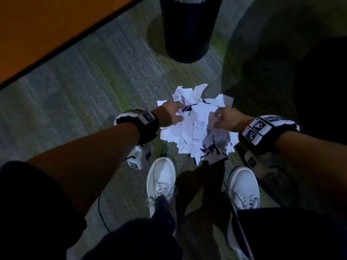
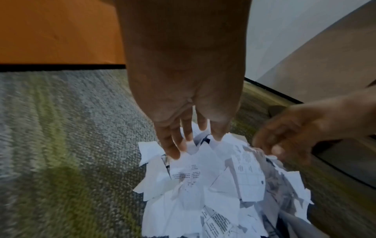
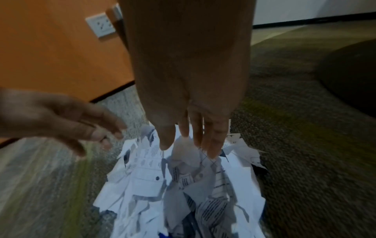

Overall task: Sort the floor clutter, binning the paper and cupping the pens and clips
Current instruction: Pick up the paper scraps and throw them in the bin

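A heap of torn white printed paper scraps (image 1: 199,128) lies on the carpet in front of my shoes. My left hand (image 1: 178,111) reaches onto the heap's far left side, and its straight fingers (image 2: 173,149) touch the top scraps. At the heap's right side my right hand (image 1: 216,119) has its fingers curled, and thumb and fingers pinch a greyish scrap (image 3: 183,153) lifted a little off the heap. Dark blue shapes (image 1: 187,107) show between the scraps; I cannot tell what they are. No cup is in view.
A tall dark bin (image 1: 187,29) stands on the carpet beyond the heap. An orange wall (image 1: 47,25) with a socket (image 3: 101,26) runs along the left. A dark rounded object (image 1: 323,87) sits to the right. My white shoes (image 1: 161,177) stand just behind the heap.
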Demonstrator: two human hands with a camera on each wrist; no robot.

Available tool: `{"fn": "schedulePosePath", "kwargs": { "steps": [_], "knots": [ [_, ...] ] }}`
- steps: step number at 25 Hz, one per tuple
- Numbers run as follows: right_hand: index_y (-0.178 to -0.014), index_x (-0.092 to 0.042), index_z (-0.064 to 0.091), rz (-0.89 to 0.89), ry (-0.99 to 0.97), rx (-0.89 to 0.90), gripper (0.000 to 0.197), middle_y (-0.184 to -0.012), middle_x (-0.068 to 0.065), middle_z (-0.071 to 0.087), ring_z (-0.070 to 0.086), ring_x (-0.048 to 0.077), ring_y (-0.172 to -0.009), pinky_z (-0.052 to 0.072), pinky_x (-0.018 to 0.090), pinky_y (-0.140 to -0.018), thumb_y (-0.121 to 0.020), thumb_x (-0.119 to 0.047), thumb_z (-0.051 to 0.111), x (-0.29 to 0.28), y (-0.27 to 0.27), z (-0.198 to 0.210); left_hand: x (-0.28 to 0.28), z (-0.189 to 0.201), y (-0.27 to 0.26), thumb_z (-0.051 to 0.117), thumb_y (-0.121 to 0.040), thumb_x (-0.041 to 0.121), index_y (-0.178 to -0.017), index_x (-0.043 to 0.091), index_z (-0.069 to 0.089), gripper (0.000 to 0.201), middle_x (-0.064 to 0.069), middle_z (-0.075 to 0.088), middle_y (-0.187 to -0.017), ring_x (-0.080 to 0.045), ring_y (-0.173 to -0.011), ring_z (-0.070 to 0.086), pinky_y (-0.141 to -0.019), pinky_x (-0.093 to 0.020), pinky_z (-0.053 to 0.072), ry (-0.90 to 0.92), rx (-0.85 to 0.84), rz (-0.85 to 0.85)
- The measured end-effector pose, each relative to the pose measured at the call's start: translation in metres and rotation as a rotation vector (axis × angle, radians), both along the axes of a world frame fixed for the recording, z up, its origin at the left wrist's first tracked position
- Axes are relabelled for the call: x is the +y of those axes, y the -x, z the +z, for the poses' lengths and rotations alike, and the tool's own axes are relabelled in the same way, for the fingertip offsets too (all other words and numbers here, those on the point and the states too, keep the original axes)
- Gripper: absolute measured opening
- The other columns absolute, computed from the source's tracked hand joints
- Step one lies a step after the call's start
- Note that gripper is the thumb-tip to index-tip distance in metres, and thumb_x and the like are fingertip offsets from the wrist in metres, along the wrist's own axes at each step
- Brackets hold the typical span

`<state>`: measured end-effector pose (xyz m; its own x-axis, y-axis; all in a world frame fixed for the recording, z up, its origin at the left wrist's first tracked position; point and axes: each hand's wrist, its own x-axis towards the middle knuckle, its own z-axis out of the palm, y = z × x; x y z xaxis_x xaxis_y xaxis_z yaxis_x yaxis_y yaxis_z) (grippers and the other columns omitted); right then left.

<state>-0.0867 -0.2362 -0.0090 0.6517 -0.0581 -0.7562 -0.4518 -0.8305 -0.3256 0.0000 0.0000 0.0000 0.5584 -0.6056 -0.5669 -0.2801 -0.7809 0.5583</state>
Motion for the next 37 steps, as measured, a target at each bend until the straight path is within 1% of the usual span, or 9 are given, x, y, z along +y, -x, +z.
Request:
{"fn": "schedulePosePath", "kwargs": {
  "steps": [5,8,13,17,22,27,30,34,37],
  "knots": [
    [-0.149,-0.02,0.02,-0.128,0.016,-0.1,0.118,-0.145,0.018,0.041,0.044,0.039,-0.132,0.045,0.054,-0.102,-0.059,-0.062,0.083,-0.003,-0.022,-0.042,-0.035,-0.048,0.005,0.079,-0.074,0.049,-0.156,0.024,0.011,0.109,-0.019,0.013,-0.161,-0.038,-0.146,0.019,-0.116,-0.051,0.024,-0.066,-0.038,-0.222],
    [-0.151,-0.018,0.022,-0.13,0.094,-0.18,0.116,-0.141,0.018,0.042,0.043,0.04,-0.13,0.043,0.052,-0.101,-0.062,-0.058,0.084,0.005,-0.011,-0.055,-0.048,-0.062,0.019,0.082,-0.069,0.053,-0.154,0.036,0.001,0.118,-0.019,-0.003,-0.161,-0.047,-0.143,0.013,-0.109,-0.062,0.03,-0.167,-0.027,-0.281],
    [-0.129,-0.022,0.049,-0.209,0.011,-0.234,0.07,-0.125,0.014,0.051,0.058,0.035,-0.109,0.051,0.047,-0.091,-0.068,-0.03,0.084,0.013,-0.01,-0.055,-0.056,-0.071,0.042,0.078,-0.076,0.018,-0.142,0.027,0.039,0.077,-0.016,0.03,-0.143,-0.04,-0.121,0.041,-0.096,-0.052,0.047,-0.031,-0.261,-0.068],
    [-0.11,-0.018,0.07,-0.245,-0.148,-0.285,0.05,-0.103,0.007,0.073,0.068,0.026,-0.1,0.056,0.04,-0.087,-0.061,-0.023,0.077,0.014,-0.007,-0.053,-0.055,-0.072,0.034,0.066,-0.076,-0.007,-0.12,0.012,0.06,0.048,-0.016,0.044,-0.115,-0.031,-0.092,0.057,-0.087,-0.039,0.051,0.207,-0.222,0.135],
    [-0.1,-0.01,0.075,-0.341,-0.209,-0.172,0.025,-0.099,0.002,0.07,0.066,0.018,-0.088,0.054,0.02,-0.068,-0.077,0.0,0.077,-0.008,-0.012,-0.036,-0.044,-0.061,0.018,0.074,-0.071,-0.007,-0.087,-0.002,0.071,0.017,-0.022,0.061,-0.092,-0.033,-0.078,0.061,-0.074,-0.041,0.053,0.332,-0.201,0.265],
    [-0.08,-0.021,0.078,-0.413,-0.221,-0.202,0.025,-0.083,0.002,0.071,0.064,0.017,-0.073,0.052,0.031,-0.067,-0.074,0.003,0.076,-0.03,-0.003,-0.021,-0.026,-0.038,0.016,0.077,-0.076,0.004,-0.087,0.001,0.073,0.013,-0.016,0.07,-0.092,-0.032,-0.081,0.064,-0.074,-0.035,0.051,0.342,-0.126,0.35],
    [-0.09,-0.02,0.072,-0.457,-0.21,-0.207,0.024,-0.1,0.009,0.074,0.065,0.013,-0.074,0.057,0.035,-0.071,-0.071,-0.011,0.084,-0.029,0.001,-0.015,-0.018,-0.023,0.016,0.077,-0.077,0.009,-0.087,0.005,0.075,0.011,-0.012,0.073,-0.091,-0.027,-0.081,0.066,-0.075,-0.034,0.054,0.354,-0.161,0.38],
    [-0.129,-0.022,0.046,-0.343,-0.128,-0.175,0.091,-0.13,0.012,0.055,0.058,0.03,-0.105,0.051,0.043,-0.087,-0.055,-0.054,0.089,0.003,0.012,-0.018,-0.01,-0.029,0.022,0.07,-0.079,0.009,-0.081,0.016,0.069,0.008,-0.002,0.069,-0.075,-0.018,-0.068,0.06,-0.067,-0.028,0.047,0.378,-0.12,0.549],
    [-0.142,-0.031,0.019,-0.013,0.07,-0.227,0.111,-0.138,0.013,0.033,0.038,0.04,-0.125,0.046,0.055,-0.088,-0.057,-0.05,0.088,0.037,0.019,-0.028,-0.003,-0.048,0.036,0.062,-0.082,0.007,-0.093,0.023,0.058,0.02,0.0,0.053,-0.071,-0.028,-0.061,0.051,-0.063,-0.045,0.05,0.526,-0.043,0.682]
  ]
}}
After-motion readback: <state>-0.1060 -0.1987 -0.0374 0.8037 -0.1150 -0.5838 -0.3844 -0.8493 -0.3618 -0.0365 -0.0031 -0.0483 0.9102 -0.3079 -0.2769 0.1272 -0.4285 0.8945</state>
